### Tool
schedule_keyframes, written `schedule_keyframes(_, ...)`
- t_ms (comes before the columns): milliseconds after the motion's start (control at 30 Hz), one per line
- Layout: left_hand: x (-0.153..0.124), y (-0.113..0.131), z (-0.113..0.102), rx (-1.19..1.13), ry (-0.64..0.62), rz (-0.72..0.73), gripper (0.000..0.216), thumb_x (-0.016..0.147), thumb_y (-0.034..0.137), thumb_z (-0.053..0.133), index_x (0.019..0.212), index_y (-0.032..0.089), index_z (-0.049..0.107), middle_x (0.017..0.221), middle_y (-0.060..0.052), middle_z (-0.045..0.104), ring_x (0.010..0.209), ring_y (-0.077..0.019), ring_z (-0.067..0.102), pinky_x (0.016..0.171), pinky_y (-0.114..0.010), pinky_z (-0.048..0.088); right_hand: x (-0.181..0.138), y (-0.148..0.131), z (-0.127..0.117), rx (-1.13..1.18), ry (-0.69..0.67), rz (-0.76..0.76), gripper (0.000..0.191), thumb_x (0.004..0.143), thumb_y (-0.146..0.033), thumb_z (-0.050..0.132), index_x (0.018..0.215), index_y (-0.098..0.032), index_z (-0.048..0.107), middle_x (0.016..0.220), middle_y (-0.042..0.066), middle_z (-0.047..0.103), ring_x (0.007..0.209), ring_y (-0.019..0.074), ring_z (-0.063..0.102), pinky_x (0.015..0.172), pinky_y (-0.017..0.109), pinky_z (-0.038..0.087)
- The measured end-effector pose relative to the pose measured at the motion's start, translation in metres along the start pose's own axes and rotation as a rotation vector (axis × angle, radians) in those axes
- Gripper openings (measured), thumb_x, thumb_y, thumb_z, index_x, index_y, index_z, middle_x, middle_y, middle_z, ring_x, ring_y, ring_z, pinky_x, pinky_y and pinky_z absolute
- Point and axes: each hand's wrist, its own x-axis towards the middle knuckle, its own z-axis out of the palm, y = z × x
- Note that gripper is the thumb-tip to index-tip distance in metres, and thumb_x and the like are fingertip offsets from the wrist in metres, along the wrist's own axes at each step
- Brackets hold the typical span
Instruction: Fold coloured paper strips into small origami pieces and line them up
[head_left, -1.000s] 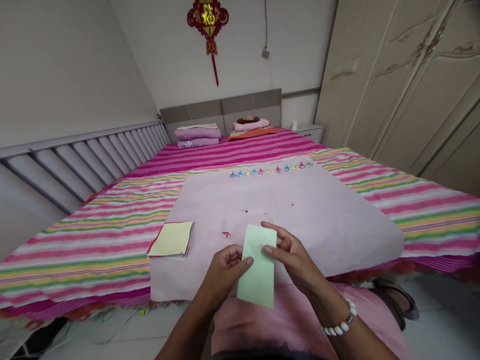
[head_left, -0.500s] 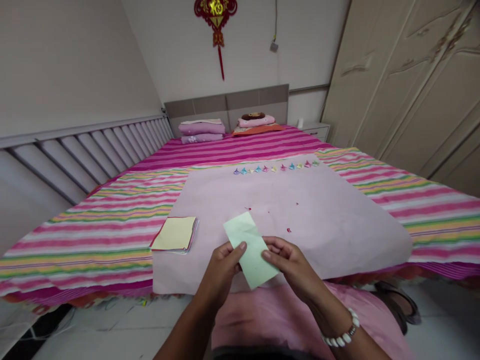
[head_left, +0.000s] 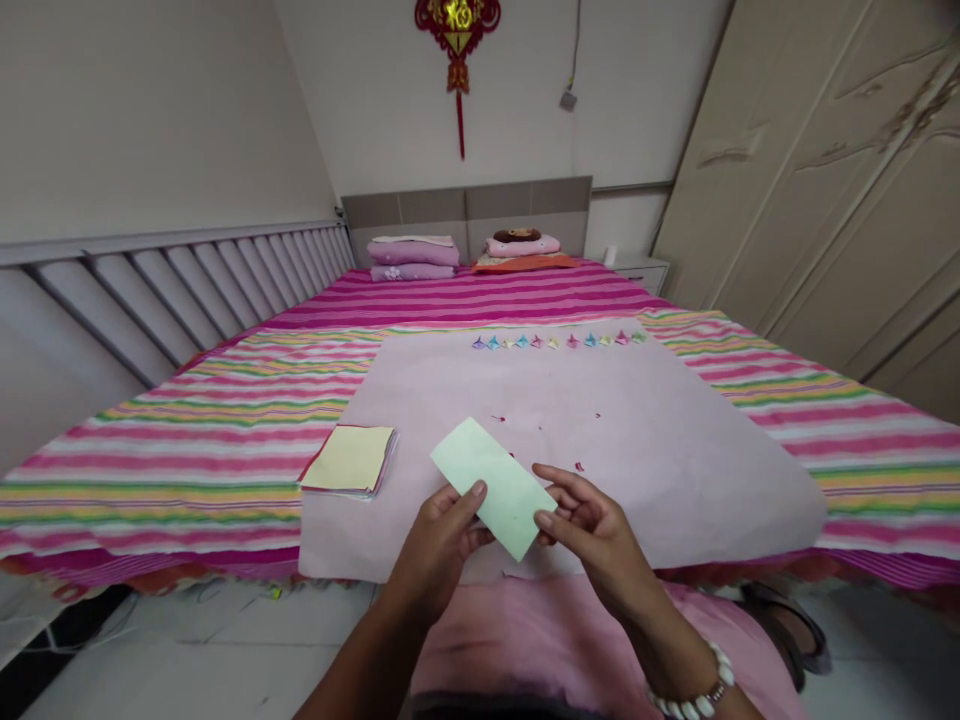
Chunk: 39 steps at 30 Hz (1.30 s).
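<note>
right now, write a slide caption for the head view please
Left hand and right hand hold a pale green paper rectangle, a stack of coloured paper lying to the left.

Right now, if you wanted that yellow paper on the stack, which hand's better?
Probably the left hand: though holding the green paper, it is nearer the yellow paper. The right hand, at the green paper's right end, is farther away.

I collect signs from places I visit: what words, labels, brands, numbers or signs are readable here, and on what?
"福" in gold, on the red hanging wall ornament; slightly blurred.
No readable writing on the pale green rectangular paper or the square yellow paper.
I can make out no other text.
</note>
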Motion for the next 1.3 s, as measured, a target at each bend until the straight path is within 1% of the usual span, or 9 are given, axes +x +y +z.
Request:
schedule_keyframes(167,-0.005,-0.007,0.003,-0.073,-0.082,-0.105,0.027,0.081,0.031,0.067,0.102,0.014,0.067,0.093,-0.01,0.072,0.078,-0.0176,0.065,0.063,-0.024,0.044,0.002,0.002,0.002,0.044,0.018,0.053,0.041,0.068,-0.026,0.078,0.107,-0.021,0.067,0.07,-0.002,0.064,0.042,0.0051,0.045,0.046,0.022,0.037)
schedule_keyframes(333,-0.006,-0.008,0.011,-0.131,-0.19,-0.108,0.026,0.083,0.03,0.064,0.103,0.013,0.067,0.091,-0.011,0.072,0.081,-0.0202,0.066,0.064,-0.026,0.044,0.003,0.008,0.007,0.137,-0.011,0.099,0.041,0.068,-0.026,0.078,0.107,-0.02,0.066,0.067,-0.003,0.063,0.044,0.0066,0.051,0.05,0.023,0.039)
schedule_keyframes(533,-0.003,-0.01,0.002,-0.023,-0.015,-0.011,0.026,0.079,0.031,0.069,0.099,0.015,0.068,0.091,-0.008,0.072,0.078,-0.0175,0.063,0.061,-0.024,0.042,0.003,0.004,0.01,0.176,0.045,0.151,0.046,0.067,-0.031,0.079,0.109,-0.018,0.064,0.062,-0.003,0.061,0.046,0.0087,0.052,0.052,0.023,0.039)
schedule_keyframes(667,-0.004,-0.014,-0.001,0.091,0.0,0.003,0.026,0.074,0.031,0.073,0.093,0.013,0.07,0.084,-0.007,0.073,0.074,-0.0178,0.062,0.061,-0.025,0.043,0.004,0.004,0.012,0.238,-0.03,0.239,0.028,0.069,-0.038,0.077,0.081,-0.014,0.067,0.047,-0.006,0.049,0.039,0.0048,0.035,0.043,0.019,0.025)
schedule_keyframes(800,-0.005,-0.016,-0.001,0.127,-0.032,0.071,0.033,0.065,0.026,0.079,0.094,0.013,0.071,0.087,-0.008,0.074,0.083,-0.0234,0.066,0.078,-0.034,0.048,0.004,0.007,0.012,0.283,-0.063,0.282,0.029,0.069,-0.034,0.078,0.061,-0.014,0.058,0.039,-0.009,0.039,0.036,0.0019,0.02,0.042,0.019,0.015)
schedule_keyframes(900,-0.003,-0.016,-0.006,0.076,-0.053,0.061,0.035,0.064,0.025,0.08,0.095,0.012,0.07,0.091,-0.011,0.074,0.091,-0.0275,0.066,0.086,-0.04,0.048,0.003,0.009,0.011,0.317,-0.07,0.293,0.026,0.069,-0.032,0.078,0.064,-0.016,0.059,0.036,-0.011,0.035,0.035,0.0022,0.019,0.041,0.019,0.016)
schedule_keyframes(1167,0.003,-0.02,-0.01,-0.135,-0.144,-0.039,0.035,0.077,0.033,0.071,0.103,0.01,0.063,0.085,-0.011,0.072,0.08,-0.0234,0.068,0.073,-0.033,0.052,-0.003,0.017,0.019,0.252,-0.237,0.34,0.02,0.063,-0.027,0.08,0.069,-0.013,0.067,0.052,-0.004,0.053,0.041,0.0031,0.037,0.044,0.018,0.024)
schedule_keyframes(1233,0.004,-0.025,-0.01,-0.082,-0.092,-0.055,0.046,0.075,0.035,0.071,0.112,0.011,0.059,0.087,-0.011,0.071,0.077,-0.0227,0.067,0.07,-0.032,0.052,-0.003,0.017,0.02,0.219,-0.229,0.324,0.019,0.063,-0.026,0.08,0.072,-0.014,0.069,0.055,-0.003,0.056,0.046,0.005,0.043,0.048,0.018,0.031)
schedule_keyframes(1300,0.004,-0.029,-0.011,0.03,0.07,-0.028,0.059,0.072,0.036,0.075,0.122,0.014,0.054,0.096,-0.011,0.07,0.084,-0.023,0.067,0.072,-0.032,0.051,-0.001,0.017,0.02,0.179,-0.186,0.288,0.019,0.063,-0.027,0.081,0.073,-0.015,0.07,0.057,-0.003,0.058,0.049,0.0062,0.046,0.051,0.019,0.035)
